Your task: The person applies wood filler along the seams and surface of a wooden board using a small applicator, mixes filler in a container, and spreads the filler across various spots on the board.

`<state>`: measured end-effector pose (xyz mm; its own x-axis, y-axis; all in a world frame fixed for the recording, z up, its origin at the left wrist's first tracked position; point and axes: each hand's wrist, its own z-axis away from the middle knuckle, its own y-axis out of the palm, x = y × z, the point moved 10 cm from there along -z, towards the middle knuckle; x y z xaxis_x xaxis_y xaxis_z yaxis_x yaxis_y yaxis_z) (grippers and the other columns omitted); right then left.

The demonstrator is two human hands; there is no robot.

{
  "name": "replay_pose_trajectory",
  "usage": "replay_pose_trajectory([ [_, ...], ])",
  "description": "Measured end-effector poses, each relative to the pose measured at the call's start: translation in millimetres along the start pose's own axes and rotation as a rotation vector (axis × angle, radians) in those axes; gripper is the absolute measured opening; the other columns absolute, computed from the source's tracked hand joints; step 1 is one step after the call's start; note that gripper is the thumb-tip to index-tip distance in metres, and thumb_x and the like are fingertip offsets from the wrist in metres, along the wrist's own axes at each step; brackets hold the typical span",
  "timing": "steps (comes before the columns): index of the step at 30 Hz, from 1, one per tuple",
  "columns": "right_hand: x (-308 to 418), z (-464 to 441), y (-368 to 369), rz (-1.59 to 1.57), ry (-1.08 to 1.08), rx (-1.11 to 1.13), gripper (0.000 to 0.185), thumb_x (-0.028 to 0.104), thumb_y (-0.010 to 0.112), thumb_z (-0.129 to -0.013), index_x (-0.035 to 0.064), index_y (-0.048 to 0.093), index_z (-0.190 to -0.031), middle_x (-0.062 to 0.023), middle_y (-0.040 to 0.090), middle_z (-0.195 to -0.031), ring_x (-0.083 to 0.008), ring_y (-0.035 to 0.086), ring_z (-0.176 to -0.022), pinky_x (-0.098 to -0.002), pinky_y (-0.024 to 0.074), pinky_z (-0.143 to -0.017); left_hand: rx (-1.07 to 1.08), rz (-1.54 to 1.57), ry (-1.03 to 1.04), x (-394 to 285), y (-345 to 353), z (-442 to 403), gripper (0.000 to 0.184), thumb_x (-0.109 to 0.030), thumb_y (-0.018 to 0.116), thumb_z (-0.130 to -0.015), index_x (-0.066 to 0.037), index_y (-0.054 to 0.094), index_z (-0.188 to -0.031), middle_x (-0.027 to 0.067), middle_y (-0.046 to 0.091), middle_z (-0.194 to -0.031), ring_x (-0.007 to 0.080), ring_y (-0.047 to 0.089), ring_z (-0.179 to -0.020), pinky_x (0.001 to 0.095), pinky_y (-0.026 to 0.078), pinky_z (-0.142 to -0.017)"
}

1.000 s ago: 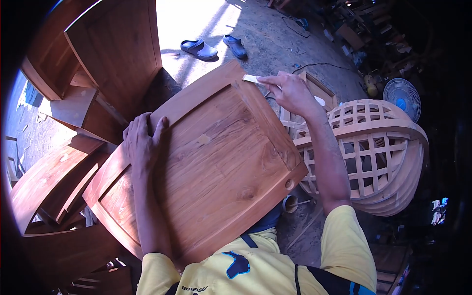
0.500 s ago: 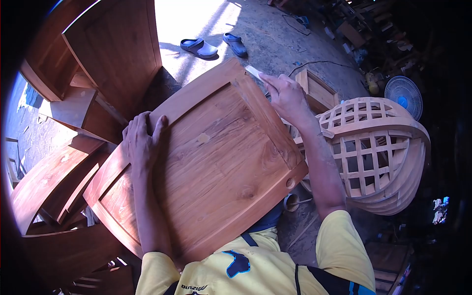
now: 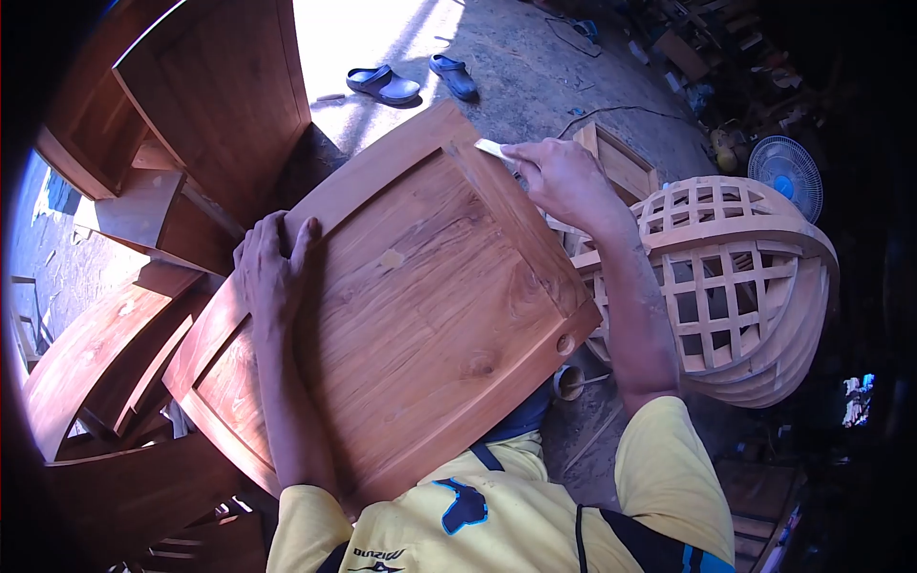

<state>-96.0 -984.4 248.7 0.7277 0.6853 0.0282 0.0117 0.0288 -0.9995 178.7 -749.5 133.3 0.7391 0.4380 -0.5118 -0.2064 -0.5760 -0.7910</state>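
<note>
A framed wooden cabinet door (image 3: 411, 315) leans at a slant over my lap. It has a recessed panel, a small pale patch near its middle and a round hole near the right corner. My left hand (image 3: 272, 258) grips its upper left edge, with the thumb on the face and the other fingers around the rim. Near the top right corner, my right hand (image 3: 564, 181) pinches a thin pale flat strip (image 3: 494, 149), whose tip meets the door's frame. Whether the strip is a blade or folded paper I cannot tell.
Stacked wooden panels (image 3: 220, 105) and curved wooden pieces (image 3: 105, 344) crowd the left. A latticed wooden frame (image 3: 716, 296), a wooden box (image 3: 616, 162) and a fan (image 3: 785, 177) stand at the right. Clogs (image 3: 384, 84) lie on the floor ahead; a round tube (image 3: 568, 382) sits below the door.
My right hand has turned at the wrist and shifted slightly right, and the pale strip lies flatter toward the door's frame. My left hand keeps its hold; the view has shifted a little.
</note>
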Motion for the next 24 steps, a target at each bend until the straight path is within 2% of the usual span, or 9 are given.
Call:
replay_pose_trajectory([
  [2,1,23,-9,-0.164,-0.03,-0.09,0.033,0.021,0.059,-0.106,0.0172,0.074,-0.135,-0.025,0.071,-0.108,-0.0419,0.072,-0.103,-0.0514,0.0577,-0.092,0.009,0.013,-0.015,-1,-2,0,0.059,-0.06,0.063,-0.1,-0.007,0.07,-0.125,0.0128,0.073,-0.116,0.0317,0.067,-0.113,0.0423,0.045,-0.109],
  [4,6,37,2,-0.181,-0.035,-0.102,0.033,0.021,0.059,-0.106,0.0172,0.073,-0.136,-0.0241,0.069,-0.105,-0.0421,0.072,-0.1,-0.0516,0.0576,-0.089,0.012,0.016,-0.016,-1,-4,-1,0.059,-0.06,0.063,-0.101,-0.007,0.07,-0.125,0.013,0.073,-0.116,0.0321,0.066,-0.114,0.0424,0.045,-0.109],
  [6,10,38,7,-0.21,-0.031,-0.124,0.034,0.02,0.06,-0.106,0.0172,0.072,-0.137,-0.0233,0.068,-0.103,-0.0424,0.071,-0.097,-0.0517,0.0576,-0.087,0.074,0.022,-0.026,0,1,-2,0.06,-0.06,0.061,-0.102,-0.007,0.069,-0.129,0.0149,0.072,-0.123,0.0355,0.064,-0.119,0.0434,0.045,-0.108],
  [14,32,20,11,-0.125,-0.037,-0.095,0.034,0.02,0.059,-0.106,0.0161,0.072,-0.137,-0.0225,0.067,-0.104,-0.0417,0.072,-0.096,-0.051,0.0583,-0.085,0.039,0.005,-0.021,1,2,-1,0.061,-0.061,0.061,-0.101,-0.008,0.069,-0.129,0.0147,0.072,-0.124,0.036,0.064,-0.119,0.0441,0.046,-0.108],
  [18,26,30,22,-0.089,-0.085,-0.081,0.033,0.02,0.06,-0.106,0.0155,0.071,-0.136,-0.0219,0.068,-0.102,-0.0409,0.073,-0.093,-0.0514,0.0588,-0.083,0.049,-0.001,-0.019,1,4,-1,0.06,-0.061,0.061,-0.101,-0.008,0.07,-0.128,0.0143,0.073,-0.124,0.0359,0.065,-0.117,0.0436,0.046,-0.107],
  [21,20,52,22,-0.061,-0.04,-0.076,0.034,0.017,0.063,-0.104,0.0172,0.073,-0.136,-0.0197,0.068,-0.096,-0.0387,0.07,-0.09,-0.0489,0.0561,-0.082,0.056,-0.015,-0.025,-1,4,-1,0.061,-0.062,0.061,-0.101,-0.008,0.07,-0.128,0.0144,0.073,-0.124,0.0355,0.065,-0.118,0.0434,0.047,-0.107],
  [24,14,70,25,-0.048,-0.043,-0.056,0.034,0.021,0.062,-0.105,0.0162,0.071,-0.137,-0.0206,0.067,-0.095,-0.0393,0.073,-0.09,-0.0507,0.0591,-0.082,0.061,0.0,-0.009,0,7,-3,0.061,-0.062,0.06,-0.102,-0.008,0.07,-0.129,0.0144,0.073,-0.124,0.0355,0.065,-0.118,0.0437,0.047,-0.106],
])
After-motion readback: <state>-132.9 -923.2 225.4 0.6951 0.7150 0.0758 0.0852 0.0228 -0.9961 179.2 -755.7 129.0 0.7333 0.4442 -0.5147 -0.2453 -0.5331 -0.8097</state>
